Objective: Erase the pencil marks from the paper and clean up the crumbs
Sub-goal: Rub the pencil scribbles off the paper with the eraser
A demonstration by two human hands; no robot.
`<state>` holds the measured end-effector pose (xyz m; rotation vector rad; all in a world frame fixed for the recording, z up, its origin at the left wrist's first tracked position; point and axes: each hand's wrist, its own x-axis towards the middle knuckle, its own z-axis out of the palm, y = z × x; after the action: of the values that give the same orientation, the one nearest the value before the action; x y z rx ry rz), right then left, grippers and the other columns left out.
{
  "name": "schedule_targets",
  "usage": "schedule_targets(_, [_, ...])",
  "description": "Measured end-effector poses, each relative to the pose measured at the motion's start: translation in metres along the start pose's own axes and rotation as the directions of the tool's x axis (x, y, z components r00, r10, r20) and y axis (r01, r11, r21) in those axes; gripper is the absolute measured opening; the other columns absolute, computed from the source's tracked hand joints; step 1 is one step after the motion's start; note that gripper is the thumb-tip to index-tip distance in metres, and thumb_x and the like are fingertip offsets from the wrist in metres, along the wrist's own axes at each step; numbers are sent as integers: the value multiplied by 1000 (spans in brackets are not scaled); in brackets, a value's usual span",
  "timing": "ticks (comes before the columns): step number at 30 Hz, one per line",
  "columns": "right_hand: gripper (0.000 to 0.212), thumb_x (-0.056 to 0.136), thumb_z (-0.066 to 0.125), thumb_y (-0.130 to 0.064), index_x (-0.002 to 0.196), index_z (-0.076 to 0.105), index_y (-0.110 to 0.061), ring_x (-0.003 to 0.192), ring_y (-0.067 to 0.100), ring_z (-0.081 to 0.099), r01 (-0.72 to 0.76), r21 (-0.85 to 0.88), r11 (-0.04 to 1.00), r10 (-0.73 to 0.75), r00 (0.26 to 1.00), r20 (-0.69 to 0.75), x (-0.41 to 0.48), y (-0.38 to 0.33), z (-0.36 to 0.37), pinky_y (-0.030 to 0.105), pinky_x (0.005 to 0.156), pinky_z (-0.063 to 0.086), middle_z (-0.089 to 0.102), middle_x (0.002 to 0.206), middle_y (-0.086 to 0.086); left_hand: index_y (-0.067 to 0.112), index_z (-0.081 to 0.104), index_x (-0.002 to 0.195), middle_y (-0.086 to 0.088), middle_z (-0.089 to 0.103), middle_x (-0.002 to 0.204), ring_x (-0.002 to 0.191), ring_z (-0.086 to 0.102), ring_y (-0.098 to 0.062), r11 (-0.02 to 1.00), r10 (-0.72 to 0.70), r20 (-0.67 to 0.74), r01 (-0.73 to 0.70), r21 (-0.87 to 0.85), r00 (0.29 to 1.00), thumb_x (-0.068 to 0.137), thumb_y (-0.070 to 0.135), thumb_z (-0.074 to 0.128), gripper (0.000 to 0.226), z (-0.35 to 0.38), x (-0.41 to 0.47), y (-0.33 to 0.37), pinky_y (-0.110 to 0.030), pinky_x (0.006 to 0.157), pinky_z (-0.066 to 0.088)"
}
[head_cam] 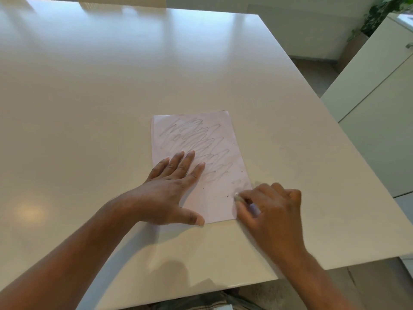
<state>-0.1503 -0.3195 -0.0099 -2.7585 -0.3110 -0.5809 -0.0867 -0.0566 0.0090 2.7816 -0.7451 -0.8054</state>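
Observation:
A white sheet of paper (223, 135) lies on the pale table (111, 97), covered by grey zigzag pencil marks (196, 144). My left hand (172, 189) lies flat with fingers spread on the sheet's lower left part, thumb at its bottom edge. My right hand (272, 209) is closed on a small white eraser (237, 197), whose tip touches the paper near its lower right edge. A few tiny dark crumbs (227, 196) lie on the sheet beside the eraser. The lower right part of the sheet shows only faint marks.
The table's right edge runs diagonally past my right hand, with its front edge near my body. A white cabinet (380, 108) stands to the right across a gap of floor. A leafy plant (380, 16) is at the far right corner.

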Motion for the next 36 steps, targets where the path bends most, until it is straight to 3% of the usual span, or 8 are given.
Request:
schedule_targets(3, [7,87,80,-26,90,77,-31,75,13,59,-62,23,998,62,998,0,4,6,-1,37,77,30,72,84,-12,42,-37,156,11,-57,155,141,-54,-6,1000,-4,2,4,1,1000,84,89,52,123,0,0,0,-36,124,-27])
schedule_targets(8, [5,89,75,-30,84,75,-32,73,12,57,82,22,996,-82,996,25,-8,-19,-2,38,76,30,67,79,-15,41,-36,156,11,-57,155,141,-54,-7,1000,-6,9,6,1,1000,86,87,53,122,-2,-1,2,-33,122,-28])
schedule_targets(13, [5,89,77,-27,92,79,-30,74,13,58,-72,-2,997,72,997,-17,10,4,-2,33,76,22,73,83,-11,42,-37,155,11,-57,154,141,-54,-6,1000,-6,13,6,-3,1000,85,88,52,123,-1,-1,1,-36,124,-26])
schedule_targets(18, [8,90,70,-33,85,76,-32,75,14,58,84,41,996,-85,996,26,6,-26,7,39,75,34,68,81,-13,42,-38,155,11,-58,153,140,-55,-6,1000,-5,19,5,6,1000,85,87,53,123,-2,-1,2,-35,123,-28])
schedule_targets(23, [7,87,70,-30,84,76,-33,75,18,61,-98,-25,995,97,994,-44,27,3,9,36,75,25,71,80,-11,42,-37,156,11,-57,155,141,-54,-6,1000,-2,15,2,5,1000,84,89,52,124,-1,0,1,-36,124,-26])
schedule_targets(29, [11,91,71,-34,81,75,-31,75,15,58,91,-11,996,-91,996,16,12,-25,9,40,75,33,67,78,-12,39,-36,157,10,-58,154,140,-55,-6,1000,2,18,-2,-4,1000,84,89,52,124,-1,0,0,-38,124,-27])
schedule_targets(34, [6,86,71,-32,81,75,-32,73,18,59,-129,-70,989,125,991,-54,38,5,11,35,73,21,70,76,-10,41,-37,155,10,-57,154,141,-55,-7,1000,1,22,-1,2,1000,85,87,52,123,-3,-1,2,-37,124,-27])
schedule_targets(36, [8,87,71,-30,79,74,-31,73,18,59,-116,-59,992,112,992,-57,37,-2,10,35,74,21,69,75,-10,41,-38,155,10,-58,154,140,-55,-7,1000,3,24,-3,1,1000,86,87,52,122,-3,-1,2,-37,124,-27])
